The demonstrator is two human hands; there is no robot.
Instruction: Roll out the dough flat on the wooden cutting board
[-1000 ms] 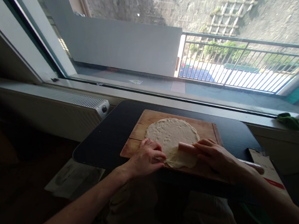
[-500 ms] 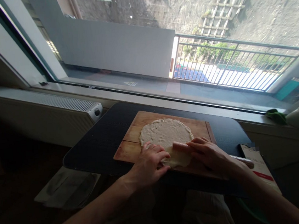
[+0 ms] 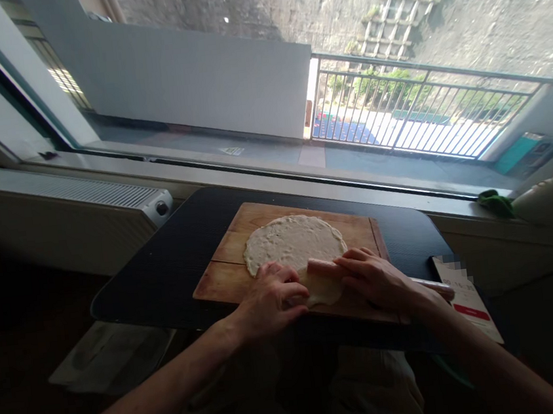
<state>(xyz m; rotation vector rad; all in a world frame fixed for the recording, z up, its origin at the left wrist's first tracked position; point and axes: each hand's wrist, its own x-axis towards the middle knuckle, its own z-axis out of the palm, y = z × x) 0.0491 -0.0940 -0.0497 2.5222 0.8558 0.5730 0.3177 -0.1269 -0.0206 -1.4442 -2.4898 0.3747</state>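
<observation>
A flat, roughly round sheet of dough [image 3: 294,239] lies on a wooden cutting board [image 3: 220,284], its near edge reaching toward me. My left hand [image 3: 276,292] is at the near left edge of the sheet, fingers curled and thumb drawn in toward them, closed on the dough's edge. My right hand [image 3: 375,277] is wrapped over a wooden rolling pin [image 3: 322,267] that rests on the near right part of the dough. One end of the pin sticks out past my right wrist; the hand covers its middle.
A black table [image 3: 165,271] carries the board. At its right corner lies a phone [image 3: 469,305] with a lit screen. A radiator [image 3: 60,216] stands at left under the window. A green cloth [image 3: 496,202] and a pale container [image 3: 546,205] are on the sill at right.
The whole view has shifted, so board, hands and table appear slightly further left. Both hands keep nearly the same places on the dough and rolling pin.
</observation>
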